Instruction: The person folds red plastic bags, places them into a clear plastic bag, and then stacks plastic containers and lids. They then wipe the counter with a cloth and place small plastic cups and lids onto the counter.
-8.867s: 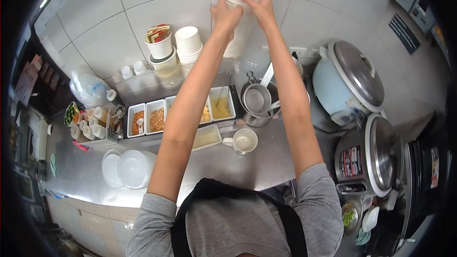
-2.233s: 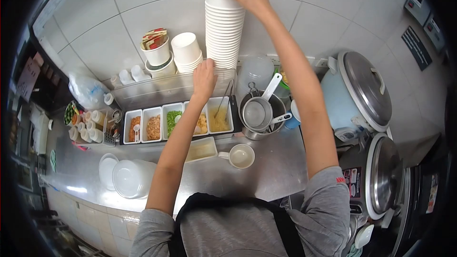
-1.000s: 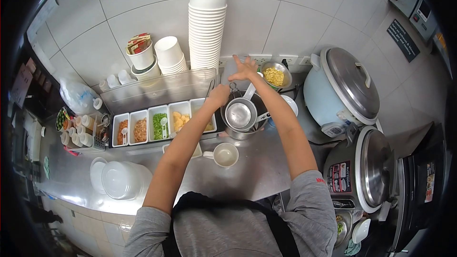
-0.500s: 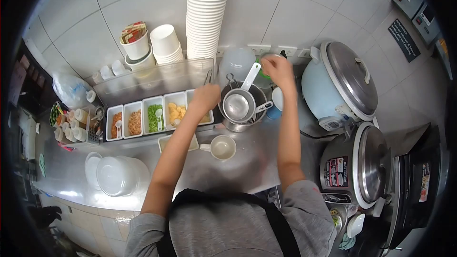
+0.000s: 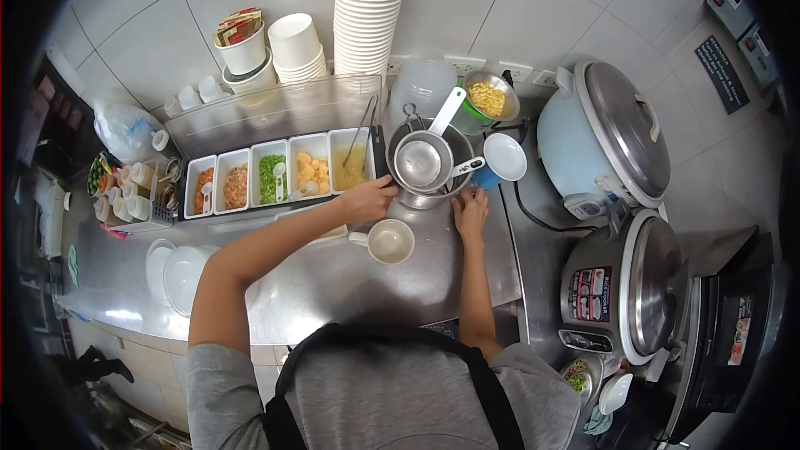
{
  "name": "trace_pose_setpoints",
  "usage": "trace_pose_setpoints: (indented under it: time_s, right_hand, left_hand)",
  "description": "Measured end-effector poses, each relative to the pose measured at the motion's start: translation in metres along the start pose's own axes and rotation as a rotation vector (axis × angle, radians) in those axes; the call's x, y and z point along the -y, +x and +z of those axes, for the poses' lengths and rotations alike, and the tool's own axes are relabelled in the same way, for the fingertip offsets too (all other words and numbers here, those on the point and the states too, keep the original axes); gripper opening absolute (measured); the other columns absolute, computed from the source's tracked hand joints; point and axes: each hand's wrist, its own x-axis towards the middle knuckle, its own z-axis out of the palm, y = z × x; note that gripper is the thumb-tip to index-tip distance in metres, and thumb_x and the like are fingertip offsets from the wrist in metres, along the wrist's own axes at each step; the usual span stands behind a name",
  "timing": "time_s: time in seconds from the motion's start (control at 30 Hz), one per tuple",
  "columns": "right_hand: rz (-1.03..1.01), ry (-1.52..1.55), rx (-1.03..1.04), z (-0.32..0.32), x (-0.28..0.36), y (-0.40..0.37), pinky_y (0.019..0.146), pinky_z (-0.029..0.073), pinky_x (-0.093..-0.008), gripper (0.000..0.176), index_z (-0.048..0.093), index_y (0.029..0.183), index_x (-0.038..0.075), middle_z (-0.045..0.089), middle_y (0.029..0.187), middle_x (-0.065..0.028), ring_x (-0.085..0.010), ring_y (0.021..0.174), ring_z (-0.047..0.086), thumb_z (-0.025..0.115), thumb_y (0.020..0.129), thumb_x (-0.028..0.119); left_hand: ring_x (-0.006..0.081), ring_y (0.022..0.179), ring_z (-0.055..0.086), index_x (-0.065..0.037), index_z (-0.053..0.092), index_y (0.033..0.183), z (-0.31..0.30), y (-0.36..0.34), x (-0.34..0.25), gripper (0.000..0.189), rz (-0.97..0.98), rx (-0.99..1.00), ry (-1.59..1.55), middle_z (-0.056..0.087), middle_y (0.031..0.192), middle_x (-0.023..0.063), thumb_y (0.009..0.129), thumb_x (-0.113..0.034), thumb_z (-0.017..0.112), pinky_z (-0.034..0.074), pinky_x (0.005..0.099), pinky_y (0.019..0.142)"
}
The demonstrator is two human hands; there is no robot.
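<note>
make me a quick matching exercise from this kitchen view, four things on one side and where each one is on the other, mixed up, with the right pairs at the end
Things
1. green chopped pieces
2. red packets
3. mug
4. small metal pan

Places
A. on the steel counter, handle to the left
B. resting in the larger metal pot
C. in the third white tray from the left
D. in a white tub near the wall

Right pairs: 1-C, 2-D, 3-A, 4-B
</note>
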Motion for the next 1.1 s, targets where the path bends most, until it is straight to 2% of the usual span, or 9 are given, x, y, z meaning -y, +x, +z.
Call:
trace_pose_setpoints:
  time_s: [0.13, 0.23, 0.33, 0.57, 0.77, 0.87, 0.97, 1.07, 1.1]
  right_hand:
    - [0.05, 0.024, -0.043, 0.011, 0.0, 0.006, 0.079, 0.038, -0.0417, 0.021, 0.061, 0.091, 0.005, 0.052, 0.098, -0.0106, -0.0304, 0.094, 0.049, 0.067, 0.071, 0.011]
    - [0.034, 0.112, -0.063, 0.02, -0.011, 0.006, 0.078, 0.037, -0.0421, 0.018, 0.063, 0.089, 0.008, 0.052, 0.095, -0.0087, -0.0285, 0.094, 0.049, 0.067, 0.072, 0.013]
    - [0.001, 0.115, -0.099, 0.027, -0.015, 0.009, 0.076, 0.037, -0.0425, 0.014, 0.062, 0.086, 0.009, 0.053, 0.093, -0.0075, -0.0283, 0.092, 0.05, 0.066, 0.073, 0.013]
    - [-0.209, 0.191, -0.095, 0.011, -0.018, 0.01, 0.077, 0.041, -0.0429, 0.005, 0.058, 0.082, 0.004, 0.059, 0.088, -0.0136, -0.0345, 0.088, 0.052, 0.058, 0.077, 0.004]
    - [-0.182, 0.297, 0.041, 0.001, -0.024, 0.006, 0.081, 0.042, -0.0429, 0.01, 0.057, 0.087, 0.001, 0.061, 0.095, -0.0178, -0.0378, 0.095, 0.055, 0.057, 0.077, 0.001]
    - [-0.167, 0.361, 0.088, -0.008, -0.023, 0.005, 0.077, 0.045, -0.0404, 0.012, 0.058, 0.09, 0.0, 0.06, 0.095, -0.0192, -0.0368, 0.091, 0.057, 0.059, 0.078, 0.0]
    - [-0.027, 0.387, 0.297, -0.032, -0.014, 0.01, 0.075, 0.046, -0.0388, 0.022, 0.059, 0.091, 0.0, 0.062, 0.094, -0.0182, -0.0338, 0.087, 0.06, 0.068, 0.074, 0.01]
    - [-0.199, 0.239, 0.362, -0.067, 0.013, 0.011, 0.072, 0.047, -0.0367, 0.042, 0.061, 0.09, -0.001, 0.064, 0.091, -0.0172, -0.0293, 0.083, 0.062, 0.078, 0.065, 0.028]
    - [-0.15, 0.191, 0.33, -0.07, 0.024, 0.009, 0.072, 0.047, -0.0381, 0.048, 0.061, 0.09, 0.0, 0.064, 0.09, -0.0151, -0.0299, 0.083, 0.062, 0.078, 0.062, 0.035]
  left_hand:
    - [0.0226, 0.105, 0.046, -0.01, 0.069, 0.08, 0.016, 0.001, -0.012, 0.023, 0.043, 0.126, 0.236, 0.064, 0.09, 0.0019, 0.073, -0.024, 0.052, 0.026, 0.0444, 0.103]
    - [0.0254, 0.106, 0.048, -0.009, 0.069, 0.08, 0.028, 0.011, -0.021, 0.025, -0.034, 0.147, 0.226, 0.064, 0.091, 0.0028, 0.074, -0.025, 0.051, 0.024, 0.0473, 0.103]
    - [0.0276, 0.098, 0.054, -0.014, 0.07, 0.076, 0.031, 0.019, -0.023, 0.023, -0.053, 0.176, 0.274, 0.066, 0.085, 0.0047, 0.077, -0.026, 0.05, 0.026, 0.0471, 0.1]
    - [0.021, 0.092, 0.053, -0.01, 0.066, 0.076, 0.026, 0.014, -0.019, 0.02, -0.119, -0.056, -0.027, 0.062, 0.075, 0.0005, 0.075, -0.023, 0.052, 0.027, 0.041, 0.1]
    - [0.0156, 0.087, 0.052, -0.012, 0.061, 0.069, 0.021, 0.009, -0.012, 0.013, -0.059, -0.156, -0.104, 0.059, 0.07, -0.0035, 0.073, -0.021, 0.052, 0.027, 0.0373, 0.102]
    - [0.0138, 0.085, 0.052, -0.013, 0.06, 0.068, 0.021, 0.007, -0.01, 0.011, -0.015, -0.203, -0.177, 0.059, 0.069, -0.0045, 0.073, -0.019, 0.052, 0.027, 0.036, 0.102]
    - [0.0132, 0.085, 0.052, -0.014, 0.061, 0.069, 0.016, 0.004, -0.01, 0.01, -0.023, -0.136, -0.125, 0.059, 0.07, -0.0046, 0.073, -0.019, 0.053, 0.026, 0.0384, 0.103]
    - [0.0129, 0.084, 0.052, -0.015, 0.062, 0.07, 0.012, 0.0, -0.012, 0.01, -0.109, -0.145, -0.162, 0.059, 0.069, -0.0052, 0.074, -0.019, 0.054, 0.025, 0.0418, 0.102]
    - [0.0127, 0.083, 0.052, -0.015, 0.063, 0.071, 0.016, 0.001, -0.011, 0.011, -0.096, -0.153, -0.19, 0.059, 0.067, -0.0061, 0.074, -0.02, 0.054, 0.024, 0.0442, 0.102]
